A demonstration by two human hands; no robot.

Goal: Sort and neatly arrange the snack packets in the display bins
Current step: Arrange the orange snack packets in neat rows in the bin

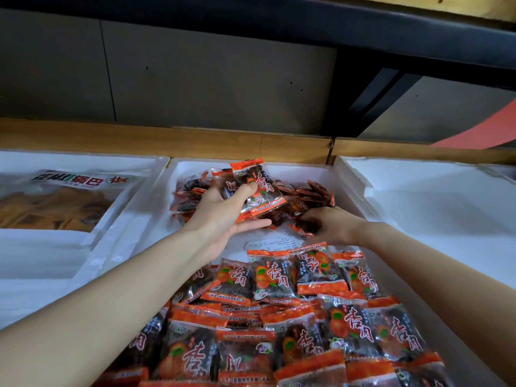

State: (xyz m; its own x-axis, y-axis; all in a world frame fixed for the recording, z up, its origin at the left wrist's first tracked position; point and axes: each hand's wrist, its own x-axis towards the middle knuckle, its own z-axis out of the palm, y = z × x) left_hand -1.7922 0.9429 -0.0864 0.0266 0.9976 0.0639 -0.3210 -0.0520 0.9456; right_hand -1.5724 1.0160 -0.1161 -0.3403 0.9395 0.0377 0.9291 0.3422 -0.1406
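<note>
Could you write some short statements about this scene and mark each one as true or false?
1. The left hand grips several orange packets. True.
2. The right hand rests on a bin rim. False: it grasps loose packets in the far pile.
3. The near packets lie in overlapping rows. True.
4. The neighbouring bin holds orange packets too. False: the left bin holds a large bag of yellow crisps.

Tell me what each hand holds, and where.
Left hand grips a bunch of packets along their left edges, thumb on top; right hand closes over a loose packet.
</note>
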